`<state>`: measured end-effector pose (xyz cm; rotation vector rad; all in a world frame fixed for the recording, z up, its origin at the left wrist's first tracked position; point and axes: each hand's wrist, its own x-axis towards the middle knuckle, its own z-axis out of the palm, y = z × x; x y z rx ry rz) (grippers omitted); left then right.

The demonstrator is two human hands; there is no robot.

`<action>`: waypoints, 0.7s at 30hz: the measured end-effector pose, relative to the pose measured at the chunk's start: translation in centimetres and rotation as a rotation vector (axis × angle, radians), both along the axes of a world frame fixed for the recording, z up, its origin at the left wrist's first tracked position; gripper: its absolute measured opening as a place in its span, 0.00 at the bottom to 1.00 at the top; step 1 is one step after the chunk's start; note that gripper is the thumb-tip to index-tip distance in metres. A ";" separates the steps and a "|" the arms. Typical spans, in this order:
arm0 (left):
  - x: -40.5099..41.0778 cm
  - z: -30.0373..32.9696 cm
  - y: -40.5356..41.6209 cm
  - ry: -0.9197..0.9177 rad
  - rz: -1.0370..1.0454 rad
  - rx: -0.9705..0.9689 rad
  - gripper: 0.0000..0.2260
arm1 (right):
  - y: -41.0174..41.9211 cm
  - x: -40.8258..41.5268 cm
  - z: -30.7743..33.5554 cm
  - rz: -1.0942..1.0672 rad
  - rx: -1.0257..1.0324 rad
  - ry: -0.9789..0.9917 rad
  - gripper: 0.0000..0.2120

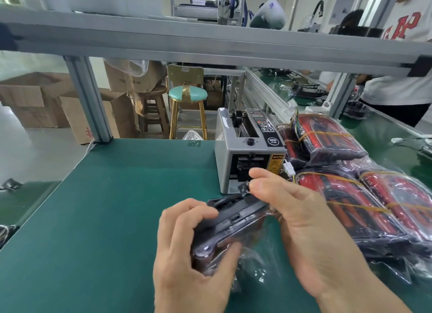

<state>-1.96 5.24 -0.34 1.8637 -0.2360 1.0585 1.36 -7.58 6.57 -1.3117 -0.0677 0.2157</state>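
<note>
Two hands are seen in the head view, low and right of centre in the frame, over a green table point(105, 219). The bagged device point(236, 219), a dark unit in a clear plastic bag, is held above the table with its long axis running from lower left to upper right of the frame. It is taken near its lower-left end by the left hand point(187, 240): the fingers are curled over the top and the thumb is pressed against the near side, so that grip is closed round it. The right hand point(301, 217) lies at the upper-right end and is the nearer of the two to the strip of tape point(243, 188). This short black piece is pinched between thumb and forefinger just above that end of the device, while the other fingers are loosely bent and hold nothing. Whether the strip touches the bag cannot be told. Just behind it, in the middle of the frame, a grey tape dispenser point(236, 149) is stood with its outlet turned toward the hands. The coming move is judged to turn on the strip being brought down and toward lower left onto the bag at that end. At the right, a pile of banded red-and-black packs point(350, 184) is laid on the table.
</note>
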 end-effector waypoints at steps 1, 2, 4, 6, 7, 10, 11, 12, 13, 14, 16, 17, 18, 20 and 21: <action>0.0 -0.1 -0.1 -0.007 0.003 0.002 0.23 | 0.1 -0.3 0.0 -0.026 -0.038 -0.029 0.14; 0.0 -0.2 -0.2 -0.010 0.012 0.000 0.23 | 0.1 -0.4 -0.2 -0.036 -0.067 -0.057 0.12; 0.0 -0.2 -0.4 -0.010 0.028 -0.002 0.22 | 0.0 -0.6 -0.6 -0.057 -0.098 -0.073 0.09; 0.0 -0.1 -0.6 0.001 0.051 -0.003 0.20 | -0.1 -0.7 -1.0 -0.094 -0.136 -0.074 0.07; 0.0 0.0 -0.7 0.007 0.061 -0.001 0.19 | -0.2 -0.8 -1.2 -0.114 -0.149 -0.076 0.07; -0.1 0.4 -1.0 0.016 0.078 0.020 0.15 | -0.3 -0.7 -1.5 -0.141 -0.168 -0.078 0.06; -0.1 0.4 -1.1 0.018 0.086 0.026 0.16 | -0.3 -0.7 -1.5 -0.139 -0.174 -0.080 0.06; -0.1 0.5 -1.2 0.018 0.093 0.028 0.16 | -0.3 -0.7 -1.5 -0.135 -0.180 -0.080 0.06; -0.1 0.6 -1.2 0.018 0.098 0.029 0.16 | -0.3 -0.6 -1.5 -0.132 -0.186 -0.081 0.05; -0.1 0.6 -1.3 0.016 0.101 0.030 0.16 | -0.4 -0.6 -1.5 -0.129 -0.187 -0.078 0.04; -0.1 0.6 -1.4 0.010 0.110 0.032 0.15 | -0.5 -0.5 -1.4 -0.121 -0.180 -0.064 0.04; -0.1 0.6 -1.4 0.010 0.114 0.031 0.15 | -0.5 -0.6 -1.3 -0.114 -0.173 -0.056 0.03; -0.1 0.6 -1.5 0.010 0.115 0.029 0.15 | -0.6 -0.6 -1.3 -0.105 -0.168 -0.053 0.03; -0.1 0.6 -1.6 0.011 0.114 0.024 0.15 | -0.6 -0.5 -1.1 -0.098 -0.183 -0.057 0.03; -0.1 0.5 -1.7 0.014 0.113 0.024 0.15 | -0.6 -0.5 -1.0 -0.100 -0.199 -0.061 0.04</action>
